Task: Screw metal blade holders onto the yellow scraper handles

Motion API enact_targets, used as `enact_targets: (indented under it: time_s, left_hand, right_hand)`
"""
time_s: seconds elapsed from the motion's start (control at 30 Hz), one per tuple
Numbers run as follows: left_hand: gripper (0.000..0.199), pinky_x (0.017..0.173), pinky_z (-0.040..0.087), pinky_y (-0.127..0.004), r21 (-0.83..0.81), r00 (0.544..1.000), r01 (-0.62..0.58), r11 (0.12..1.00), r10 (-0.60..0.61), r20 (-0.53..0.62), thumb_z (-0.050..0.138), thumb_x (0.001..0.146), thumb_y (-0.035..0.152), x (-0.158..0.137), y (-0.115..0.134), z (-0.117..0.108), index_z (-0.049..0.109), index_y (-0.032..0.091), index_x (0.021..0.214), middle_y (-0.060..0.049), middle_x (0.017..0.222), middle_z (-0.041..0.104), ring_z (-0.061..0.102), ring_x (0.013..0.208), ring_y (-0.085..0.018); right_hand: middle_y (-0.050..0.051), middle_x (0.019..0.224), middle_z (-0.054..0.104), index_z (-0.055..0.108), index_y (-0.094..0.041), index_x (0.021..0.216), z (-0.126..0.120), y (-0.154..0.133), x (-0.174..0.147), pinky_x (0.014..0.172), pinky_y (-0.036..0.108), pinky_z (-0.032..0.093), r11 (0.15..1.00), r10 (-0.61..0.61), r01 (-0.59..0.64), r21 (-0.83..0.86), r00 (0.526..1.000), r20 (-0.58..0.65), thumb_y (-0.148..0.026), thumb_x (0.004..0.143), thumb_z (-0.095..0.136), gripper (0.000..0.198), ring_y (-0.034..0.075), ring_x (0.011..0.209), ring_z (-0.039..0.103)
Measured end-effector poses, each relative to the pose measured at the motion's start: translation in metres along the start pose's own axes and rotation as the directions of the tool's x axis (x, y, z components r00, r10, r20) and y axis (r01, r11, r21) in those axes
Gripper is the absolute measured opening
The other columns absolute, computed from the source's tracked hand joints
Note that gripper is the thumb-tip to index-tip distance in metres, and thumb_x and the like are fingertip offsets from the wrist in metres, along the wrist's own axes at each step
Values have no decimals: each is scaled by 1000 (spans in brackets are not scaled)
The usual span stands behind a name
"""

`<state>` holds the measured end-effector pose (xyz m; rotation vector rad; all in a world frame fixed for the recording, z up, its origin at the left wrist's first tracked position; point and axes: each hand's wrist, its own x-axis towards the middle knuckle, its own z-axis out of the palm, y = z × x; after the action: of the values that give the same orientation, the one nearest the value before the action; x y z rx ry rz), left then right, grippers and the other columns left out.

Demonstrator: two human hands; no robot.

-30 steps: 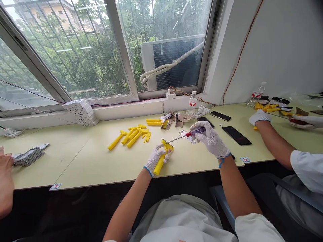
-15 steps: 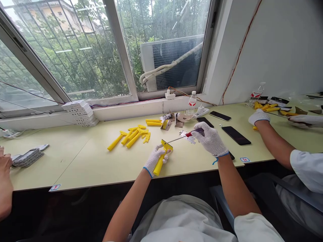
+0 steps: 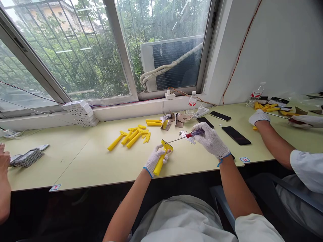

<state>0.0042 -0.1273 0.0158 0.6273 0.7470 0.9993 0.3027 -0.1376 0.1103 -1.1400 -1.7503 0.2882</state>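
Note:
My left hand point(image 3: 154, 160), in a white knitted glove, is closed round a yellow scraper point(image 3: 159, 163) near the table's front edge, its wide head up and its handle toward me. My gloved right hand point(image 3: 209, 139) grips the handle of a screwdriver point(image 3: 193, 133) with a red collar. The shaft slants left and its tip meets the scraper's head; whether it sits in a screw is too small to tell. Beyond my hands lie several yellow scraper handles point(image 3: 135, 137) and small yellow plates point(image 3: 146, 137). Small metal pieces point(image 3: 189, 138) lie behind the screwdriver.
Brown card pieces point(image 3: 179, 120) and a water bottle point(image 3: 192, 103) stand at the back. Phones point(image 3: 236, 135) lie to the right. A co-worker's gloved hand point(image 3: 259, 116) is at far right, another person's bare hand point(image 3: 4, 158) at far left by a grey stack point(image 3: 28, 157).
My right hand has shifted its grip on the screwdriver, showing more of the handle, and its wrist has moved slightly right. The scraper stays in place. The left person's hand has drawn slightly left.

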Motion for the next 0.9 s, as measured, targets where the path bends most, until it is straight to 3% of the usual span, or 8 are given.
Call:
enact_targets:
  time_s: [0.27, 0.47, 0.7, 0.8, 0.9]
  left_hand:
    - [87, 52, 48, -18, -13, 1000, -2, 1000, 2, 8, 82, 83, 13, 0, -1, -2, 37, 28, 156, -15, 122, 71, 61, 62, -9]
    - [87, 52, 48, -18, -8, 1000, 1, 1000, -1, 4, 82, 83, 13, -1, -1, -1, 38, 28, 156, -15, 122, 71, 61, 62, -9]
    - [86, 53, 49, -18, -11, 1000, 6, 1000, -6, 8, 82, 82, 13, -1, 0, -1, 39, 28, 155, -15, 123, 71, 62, 63, -9]
    - [87, 53, 48, -18, -13, 1000, 4, 1000, -3, 16, 82, 82, 13, -1, -1, -1, 38, 28, 155, -15, 123, 71, 62, 62, -9]
    - [87, 53, 49, -18, -11, 1000, -1, 1000, 1, 16, 83, 82, 13, 0, -1, -2, 39, 28, 155, -15, 124, 71, 62, 63, -9]
  right_hand:
    - [8, 114, 71, 69, -15, 127, 2, 5, 2, 84, 29, 63, 1000, -3, 3, -14, 1000, -4, -45, 109, 66, 35, 13, 93, 69]
    - [7, 94, 74, 68, -18, 114, 0, 11, 7, 66, 23, 55, 999, 31, -31, -45, 1000, 1, -34, 101, 74, 22, 11, 67, 64]
    - [3, 83, 72, 65, -20, 104, -1, 0, 6, 54, 25, 47, 994, 99, -98, -52, 995, 9, -42, 98, 72, 24, 10, 52, 56]
    - [4, 82, 71, 64, -21, 102, 0, -4, 6, 51, 24, 45, 992, 113, -113, -49, 994, -8, -45, 98, 71, 25, 11, 51, 54]
    - [6, 88, 73, 65, -20, 105, 0, -4, 8, 59, 24, 52, 993, 104, -105, -52, 994, -25, -41, 96, 72, 24, 14, 63, 63]
